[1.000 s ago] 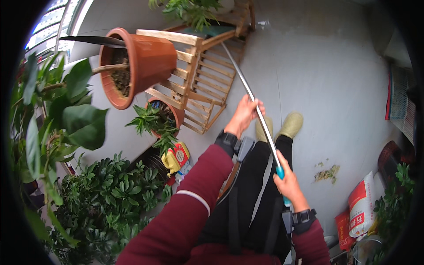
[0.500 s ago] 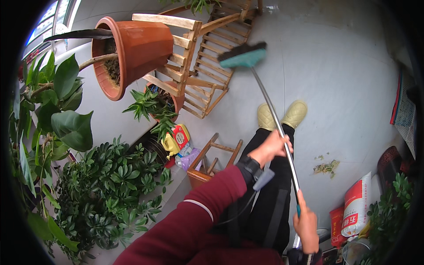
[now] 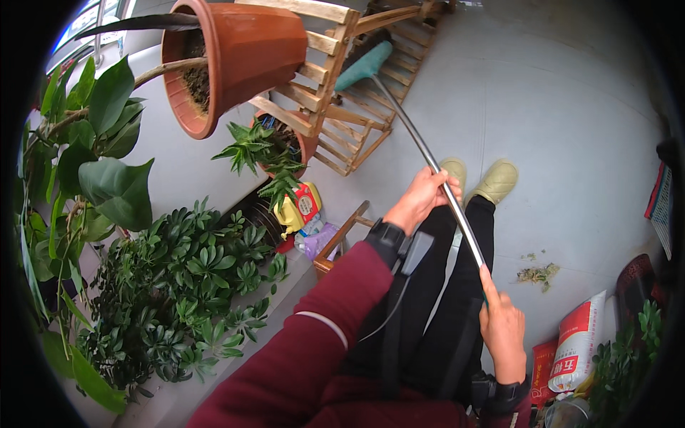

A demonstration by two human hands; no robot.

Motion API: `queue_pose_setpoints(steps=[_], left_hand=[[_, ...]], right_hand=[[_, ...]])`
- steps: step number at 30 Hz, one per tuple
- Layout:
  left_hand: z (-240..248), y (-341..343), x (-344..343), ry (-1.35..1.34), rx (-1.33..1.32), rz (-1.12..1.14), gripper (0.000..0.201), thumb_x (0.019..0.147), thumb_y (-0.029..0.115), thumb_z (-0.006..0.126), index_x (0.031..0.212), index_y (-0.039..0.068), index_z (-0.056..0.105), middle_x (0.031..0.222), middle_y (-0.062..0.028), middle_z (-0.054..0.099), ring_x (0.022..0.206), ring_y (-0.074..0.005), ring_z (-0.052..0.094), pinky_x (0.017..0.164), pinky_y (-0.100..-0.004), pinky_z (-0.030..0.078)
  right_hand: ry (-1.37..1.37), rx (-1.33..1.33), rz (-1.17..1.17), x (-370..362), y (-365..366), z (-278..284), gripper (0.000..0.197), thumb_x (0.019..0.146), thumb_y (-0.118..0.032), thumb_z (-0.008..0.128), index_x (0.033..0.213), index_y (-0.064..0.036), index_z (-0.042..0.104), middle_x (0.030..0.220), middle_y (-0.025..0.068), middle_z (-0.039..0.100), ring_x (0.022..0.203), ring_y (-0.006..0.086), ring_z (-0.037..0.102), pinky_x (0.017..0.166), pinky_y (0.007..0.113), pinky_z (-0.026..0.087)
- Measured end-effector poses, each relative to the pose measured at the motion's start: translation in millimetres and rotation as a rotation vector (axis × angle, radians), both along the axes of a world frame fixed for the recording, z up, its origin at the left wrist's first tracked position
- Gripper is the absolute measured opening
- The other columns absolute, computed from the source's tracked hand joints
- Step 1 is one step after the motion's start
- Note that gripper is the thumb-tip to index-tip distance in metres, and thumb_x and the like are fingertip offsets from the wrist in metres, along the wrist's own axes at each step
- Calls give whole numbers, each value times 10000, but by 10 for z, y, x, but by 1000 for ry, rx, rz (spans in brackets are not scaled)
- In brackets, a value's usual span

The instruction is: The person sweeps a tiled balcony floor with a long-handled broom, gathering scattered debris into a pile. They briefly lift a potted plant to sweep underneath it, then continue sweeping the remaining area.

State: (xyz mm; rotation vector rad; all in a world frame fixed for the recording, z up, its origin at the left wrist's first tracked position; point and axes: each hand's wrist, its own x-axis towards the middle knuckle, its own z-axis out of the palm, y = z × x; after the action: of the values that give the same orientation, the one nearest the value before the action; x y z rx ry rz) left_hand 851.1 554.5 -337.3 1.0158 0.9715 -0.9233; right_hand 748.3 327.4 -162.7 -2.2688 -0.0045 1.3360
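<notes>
I hold a broom with a silver metal pole by both hands. My left hand wraps the pole about midway, above my shoes. Lower down, my right hand grips the pole near its end, with the thumb lying along it. At the far end the turquoise broom head with dark bristles is at the slatted wooden plant stand, its left end partly hidden by the slats. A small heap of dry plant scraps lies on the grey floor, right of my legs.
A large terracotta pot juts out at the upper left, with an aloe-like plant below it. Leafy plants fill the left. A wooden stool stands by my left arm; a red-and-white sack sits at the right.
The broom head has swung left, from open floor to the wooden stand. Both hands keep their grip on the pole. The whole view has shifted slightly.
</notes>
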Motion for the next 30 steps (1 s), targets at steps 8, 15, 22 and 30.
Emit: queue_pose_setpoints(steps=[8,15,22,30], left_hand=[[62,-1008,-833,194,-229,-241,151,892,145,489,878,-4,466,760,-123,605,650,-216,636,508,-322,537],[825,-916,-1214,256,-542,70,142,858,159,585,948,102,493,866,-54,613,806,-179,627,719,-330,513],[1071,-684,-1248,294,-502,6,182,865,144,583,968,136,433,952,-31,590,919,-174,594,819,-382,455],[1659,-130,-1284,67,-197,7,245,848,176,614,924,71,406,864,-72,583,795,-179,633,672,-329,536]], right_hand=[[90,-62,-73,-489,-599,623,814,652,88,534,1392,-152,297,718,194,542,623,376,556,572,439,461],[424,32,-466,-1244,-841,1659,614,838,-45,536,1391,-138,286,939,123,586,613,187,552,532,284,463],[521,-272,-113,-2646,-1576,2056,579,773,-175,613,1307,-155,391,766,217,611,707,404,587,623,462,472],[783,81,-713,-2721,-1328,2102,302,804,-97,576,1094,-19,546,806,10,594,717,131,537,642,301,454]])
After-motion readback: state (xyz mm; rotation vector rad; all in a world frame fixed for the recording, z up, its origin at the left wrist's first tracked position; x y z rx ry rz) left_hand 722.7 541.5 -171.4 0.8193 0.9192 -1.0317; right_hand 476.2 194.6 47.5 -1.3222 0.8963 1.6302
